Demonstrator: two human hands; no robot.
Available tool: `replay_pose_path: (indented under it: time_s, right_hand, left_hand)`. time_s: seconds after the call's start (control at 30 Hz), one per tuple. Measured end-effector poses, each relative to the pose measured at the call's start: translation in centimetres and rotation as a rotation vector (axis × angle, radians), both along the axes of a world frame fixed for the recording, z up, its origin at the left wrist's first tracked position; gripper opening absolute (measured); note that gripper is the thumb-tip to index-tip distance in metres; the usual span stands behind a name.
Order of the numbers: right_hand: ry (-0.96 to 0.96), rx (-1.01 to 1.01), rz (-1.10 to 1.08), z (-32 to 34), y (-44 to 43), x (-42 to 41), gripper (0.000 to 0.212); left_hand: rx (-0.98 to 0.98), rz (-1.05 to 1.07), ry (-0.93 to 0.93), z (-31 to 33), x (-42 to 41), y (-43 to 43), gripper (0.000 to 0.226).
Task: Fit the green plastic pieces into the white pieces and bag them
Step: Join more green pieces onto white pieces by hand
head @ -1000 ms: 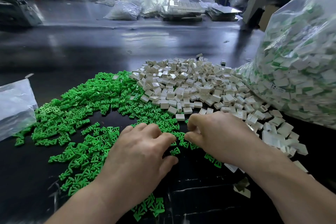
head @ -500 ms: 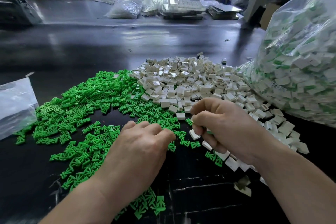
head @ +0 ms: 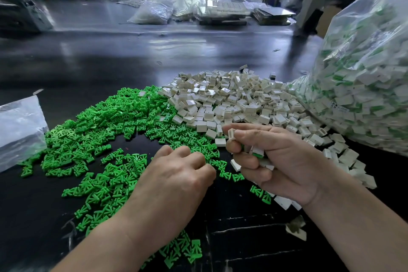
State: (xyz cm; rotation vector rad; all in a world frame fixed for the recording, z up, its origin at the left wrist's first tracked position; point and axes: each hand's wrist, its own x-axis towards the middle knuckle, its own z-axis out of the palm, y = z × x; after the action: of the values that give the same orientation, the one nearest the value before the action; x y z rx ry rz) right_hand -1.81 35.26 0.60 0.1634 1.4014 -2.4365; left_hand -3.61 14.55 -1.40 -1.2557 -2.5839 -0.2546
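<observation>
Glossy black table point(head: 132, 55), bagged clutter point(head: 152, 12) beyond the white pile point(head: 238, 99). My right hand point(head: 284, 165) clutches white pieces point(head: 231, 133); whether my curled left hand point(head: 176, 181) grips anything, I cannot tell.

Black table point(head: 110, 55), crumpled clear bag point(head: 152, 12), stacked trays point(head: 223, 10) far back

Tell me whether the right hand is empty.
No, the right hand is curled around several white pieces, with one pinched between thumb and forefinger.
</observation>
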Motion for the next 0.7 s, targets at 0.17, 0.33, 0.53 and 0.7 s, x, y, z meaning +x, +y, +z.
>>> replay_pose_path:
  time_s: [0.17, 0.33, 0.53, 0.7]
  right_hand:
    - [0.03, -0.028, 0.052, 0.0, -0.4, 0.2, 0.002]
    - [0.042, -0.08, 0.125, -0.3, -1.1, 0.3, 0.006]
    - [0.099, 0.175, 0.071, -0.4, -2.1, 0.9, 0.013]
    - [0.11, 0.213, 0.07, -0.2, -2.9, 1.2, 0.013]
  left_hand:
    - [0.455, 0.228, -0.194, 0.4, -0.1, -0.1, 0.015]
    - [0.814, 0.303, -0.492, 0.8, -0.3, -0.7, 0.024]
    - [1.202, 0.243, -1.037, 1.3, -0.6, -0.8, 0.019]
    - [1.446, 0.291, -1.371, 1.5, -1.4, -0.9, 0.025]
